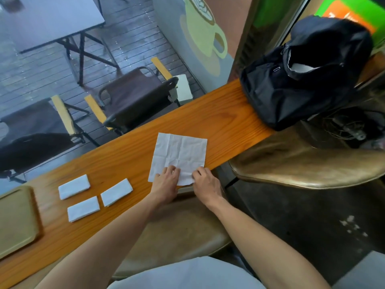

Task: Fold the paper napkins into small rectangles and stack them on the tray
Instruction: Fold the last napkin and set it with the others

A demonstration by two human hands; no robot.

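At the bench's (pixel 129 142) left end lies the tray (pixel 14 217), bare; beside it, three folded napkins (pixel 74 186) wait unstacked. Near the middle, an open napkin (pixel 181 153) lies flat, its near edge at the bench's near edge. Left hand (pixel 166 182) and right hand (pixel 206 182) pinch that edge, fingers clamped, likely to begin a fold. At the right end sits a bag (pixel 302 80). No legible writing.

Black backpack (pixel 300 80) on wooden counter (pixel 218 119); folding chairs (pixel 133 97) outside.
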